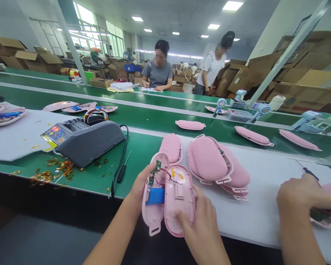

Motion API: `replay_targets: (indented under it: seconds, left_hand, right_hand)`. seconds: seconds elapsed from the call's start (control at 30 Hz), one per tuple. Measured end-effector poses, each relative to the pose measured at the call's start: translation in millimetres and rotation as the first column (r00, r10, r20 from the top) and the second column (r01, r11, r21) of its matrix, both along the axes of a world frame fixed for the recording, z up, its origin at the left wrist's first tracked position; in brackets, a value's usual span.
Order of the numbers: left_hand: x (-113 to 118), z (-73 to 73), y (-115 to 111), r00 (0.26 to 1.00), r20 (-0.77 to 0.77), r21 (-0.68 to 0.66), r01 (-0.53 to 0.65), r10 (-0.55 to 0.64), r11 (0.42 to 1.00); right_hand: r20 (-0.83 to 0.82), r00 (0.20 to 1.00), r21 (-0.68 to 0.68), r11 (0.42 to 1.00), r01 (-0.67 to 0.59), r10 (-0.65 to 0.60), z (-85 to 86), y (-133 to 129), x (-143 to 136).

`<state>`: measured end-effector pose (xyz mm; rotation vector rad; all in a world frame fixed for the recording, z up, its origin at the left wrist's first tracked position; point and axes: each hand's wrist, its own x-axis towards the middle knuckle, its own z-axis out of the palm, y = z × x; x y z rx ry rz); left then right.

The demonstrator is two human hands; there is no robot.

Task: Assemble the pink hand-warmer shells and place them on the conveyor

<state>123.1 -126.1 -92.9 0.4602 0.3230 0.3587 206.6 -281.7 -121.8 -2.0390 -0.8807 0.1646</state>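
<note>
Two pink shell halves, joined by thin red and dark wires, are held open over the table's front edge. My left hand [143, 181] grips the left half [153, 215], which carries a green circuit board [155, 171] and a blue battery [155, 196]. Around the right half [180, 209] my right hand [200, 217] is closed, its thumb on the inner face; yellow tape pieces stick near the top of that half. Just behind lies a closed pink shell [171, 147], and to the right is a stack of pink shells [209, 158].
A grey tape dispenser [91, 141] stands left, with amber tape scraps [63, 167] and a screwdriver [121, 173] nearby. At right, another person's hand [300, 195] is by an opened shell. More shells and blue handheld fans [220, 105] lie behind. Two people are across the green tables.
</note>
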Motion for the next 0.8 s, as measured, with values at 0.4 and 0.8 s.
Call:
replay_targets:
  seconds: [0.4,0.8]
  left_hand:
    - [-35.3,-3.5,9.4,0.943,-0.175,0.546,-0.147,0.284,0.825]
    - [-24.6,4.3,-14.4,0.664,-0.042,0.895,-0.306,0.746,0.323]
  right_hand:
    - [-0.037,0.996,0.099,0.992,-0.077,0.081,37.0,18.3,8.1]
    - [-0.446,0.792,0.321,0.9,-0.293,0.417,34.4,28.4,-7.0]
